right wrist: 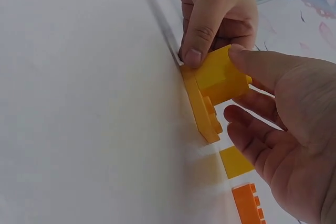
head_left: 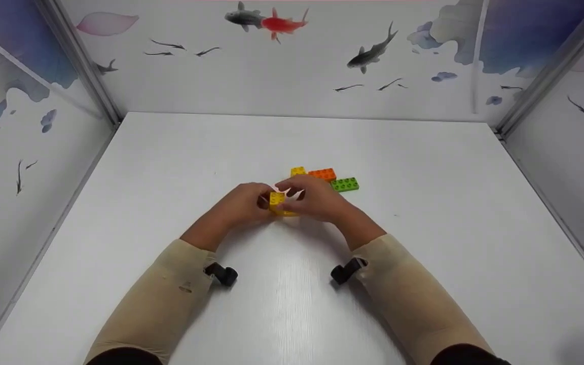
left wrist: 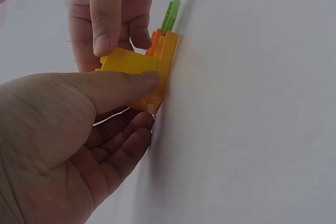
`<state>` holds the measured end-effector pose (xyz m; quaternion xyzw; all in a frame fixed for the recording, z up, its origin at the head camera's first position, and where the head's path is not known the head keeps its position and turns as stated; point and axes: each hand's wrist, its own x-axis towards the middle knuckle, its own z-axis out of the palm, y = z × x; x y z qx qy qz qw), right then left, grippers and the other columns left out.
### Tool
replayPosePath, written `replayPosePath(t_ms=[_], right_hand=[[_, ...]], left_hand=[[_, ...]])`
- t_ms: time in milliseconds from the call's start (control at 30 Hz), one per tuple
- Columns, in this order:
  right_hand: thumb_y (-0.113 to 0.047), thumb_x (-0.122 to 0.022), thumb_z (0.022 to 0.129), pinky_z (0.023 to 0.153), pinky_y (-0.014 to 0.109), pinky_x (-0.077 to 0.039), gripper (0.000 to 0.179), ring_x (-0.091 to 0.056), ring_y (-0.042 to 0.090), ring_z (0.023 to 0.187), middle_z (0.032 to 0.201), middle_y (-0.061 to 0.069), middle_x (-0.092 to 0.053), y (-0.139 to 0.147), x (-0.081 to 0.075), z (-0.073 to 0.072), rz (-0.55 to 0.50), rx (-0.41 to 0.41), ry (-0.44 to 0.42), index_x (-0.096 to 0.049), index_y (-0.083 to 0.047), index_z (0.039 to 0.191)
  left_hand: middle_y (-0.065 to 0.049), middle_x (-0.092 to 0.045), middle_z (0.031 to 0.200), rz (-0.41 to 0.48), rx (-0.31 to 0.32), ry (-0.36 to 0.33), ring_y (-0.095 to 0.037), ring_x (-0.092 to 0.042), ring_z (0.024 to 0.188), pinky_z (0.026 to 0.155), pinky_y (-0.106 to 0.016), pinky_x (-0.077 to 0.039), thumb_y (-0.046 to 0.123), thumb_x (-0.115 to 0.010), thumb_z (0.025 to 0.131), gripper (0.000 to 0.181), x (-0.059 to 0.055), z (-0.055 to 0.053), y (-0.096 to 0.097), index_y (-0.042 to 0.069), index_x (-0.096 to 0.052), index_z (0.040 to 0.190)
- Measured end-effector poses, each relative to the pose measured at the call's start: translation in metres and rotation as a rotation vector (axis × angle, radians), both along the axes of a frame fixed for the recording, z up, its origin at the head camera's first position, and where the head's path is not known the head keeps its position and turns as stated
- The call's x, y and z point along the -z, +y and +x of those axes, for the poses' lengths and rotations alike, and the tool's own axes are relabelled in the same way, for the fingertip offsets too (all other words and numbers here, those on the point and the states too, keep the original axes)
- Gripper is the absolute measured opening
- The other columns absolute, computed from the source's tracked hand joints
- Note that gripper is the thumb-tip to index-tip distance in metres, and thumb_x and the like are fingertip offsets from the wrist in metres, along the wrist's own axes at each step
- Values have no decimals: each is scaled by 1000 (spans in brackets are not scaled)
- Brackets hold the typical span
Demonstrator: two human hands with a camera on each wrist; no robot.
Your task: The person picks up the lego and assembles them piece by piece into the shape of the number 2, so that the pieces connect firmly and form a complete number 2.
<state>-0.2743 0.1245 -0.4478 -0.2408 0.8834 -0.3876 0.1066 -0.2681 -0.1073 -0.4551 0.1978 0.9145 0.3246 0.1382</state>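
Note:
A bright yellow block-shaped toy brick (head_left: 277,198) stands on one end of a flatter orange-yellow studded brick (right wrist: 202,108), near the middle of the white table. From the left, my left hand (head_left: 245,204) grips this pair, its thumb (left wrist: 131,85) lying along the side of the yellow brick. My right hand (head_left: 318,197) is at the other side and pinches the yellow brick by its upper part, thumb against the top edge (right wrist: 252,59). Its other fingers are spread loosely, and the far side of the brick is partly hidden by them.
Just beyond my right hand lie another yellow brick (head_left: 297,171), an orange brick (head_left: 322,174) and a green brick (head_left: 345,184). White panels with painted fish (head_left: 284,24) enclose the white table (head_left: 424,263) at the back and sides.

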Motion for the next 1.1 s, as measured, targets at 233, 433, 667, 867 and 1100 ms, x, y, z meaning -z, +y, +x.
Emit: replayPosePath(t_ms=[233, 433, 667, 867, 1100], right_hand=[[-35, -81, 97, 107, 43, -57, 44, -68, 23, 120, 133, 0, -73, 21, -10, -12, 0, 118, 8, -73, -20, 137], [-39, -80, 97, 106, 42, -58, 45, -65, 23, 121, 135, -1, -71, 42, -16, -24, 25, 234, -30, -72, -23, 139], [-30, -80, 98, 105, 42, -59, 46, -64, 27, 123, 141, 3, -67, 62, -15, -37, 26, 362, -88, -70, -20, 142], [-31, -79, 99, 114, 45, -54, 47, -57, 30, 133, 149, 3, -61, 69, -8, -40, 82, 430, -128, -67, -24, 144], [-30, -78, 100, 127, 53, -40, 50, -46, 31, 150, 161, 4, -52, 71, 4, -45, 124, 444, -146, -64, -27, 147]], left_hand=[[-6, -72, 125, 10, -49, -68, -25, -65, 112, 108, -42, -56, 19, -85, 92, 42, -3, 1, 2, 11, -69, 131], [-2, -71, 125, 1, -66, -75, -23, -64, 113, 107, -40, -56, 22, -83, 95, 41, -7, 0, 4, 15, -69, 133], [1, -71, 124, 10, -90, -114, -22, -64, 114, 108, -40, -55, 27, -84, 95, 41, -12, -1, 2, 20, -70, 133], [2, -70, 122, 25, -87, -110, -21, -63, 113, 105, -39, -55, 32, -84, 94, 41, -14, -1, 0, 21, -70, 131], [3, -71, 120, 27, -87, -101, -20, -64, 111, 102, -37, -56, 33, -84, 94, 40, -12, -3, 0, 21, -71, 130]])
